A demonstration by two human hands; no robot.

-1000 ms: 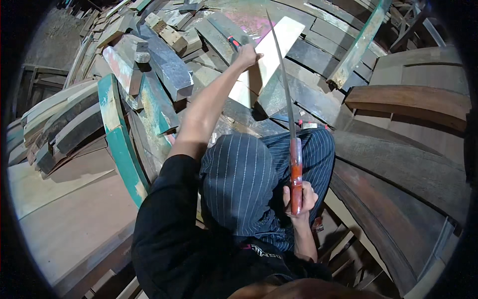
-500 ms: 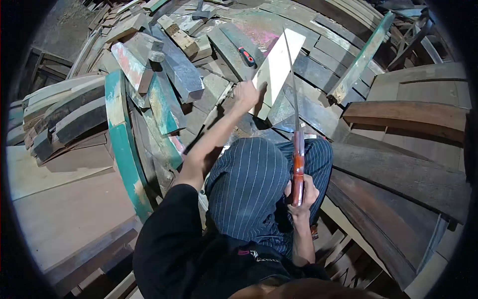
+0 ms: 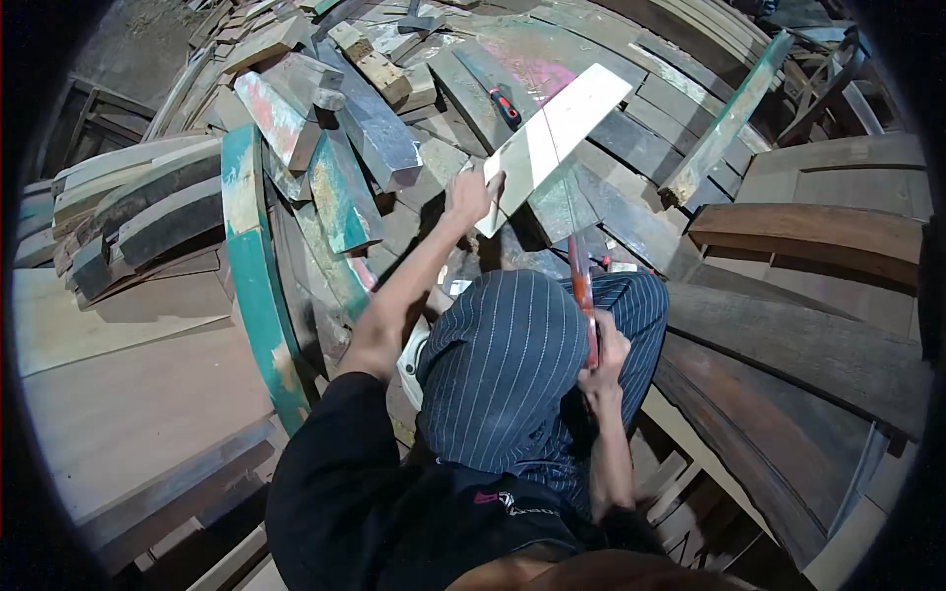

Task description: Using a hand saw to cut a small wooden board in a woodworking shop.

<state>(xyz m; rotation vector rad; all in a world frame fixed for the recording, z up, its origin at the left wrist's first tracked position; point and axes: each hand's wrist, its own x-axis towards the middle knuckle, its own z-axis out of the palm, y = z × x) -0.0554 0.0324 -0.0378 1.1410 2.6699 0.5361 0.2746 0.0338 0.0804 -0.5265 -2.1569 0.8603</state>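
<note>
A pale white board [image 3: 557,123] lies slanted on stacked timber ahead of me. My left hand [image 3: 468,197] is closed on its near left edge. My right hand [image 3: 606,350] grips the red-brown handle [image 3: 579,281] of a long saw beside my right knee. The thin saw blade [image 3: 559,180] reaches forward across the board; I cannot tell whether it touches it. Left of the board, a tool with a red-and-black handle [image 3: 505,106] rests on a grey plank. My bent, pinstriped knees partly hide the timber beneath.
Mixed timber blocks [image 3: 370,143] are piled ahead and left, with a teal painted beam [image 3: 254,276] beside my left arm. Flat panels [image 3: 138,414] lie at left. A brown beam [image 3: 808,231], a leaning painted plank [image 3: 724,118] and weathered boards [image 3: 778,325] are at right.
My left hand has moved back from beside the red-handled tool to the board's near end. My right hand and saw have shifted forward, the handle now angled differently. The view has shifted slightly.
</note>
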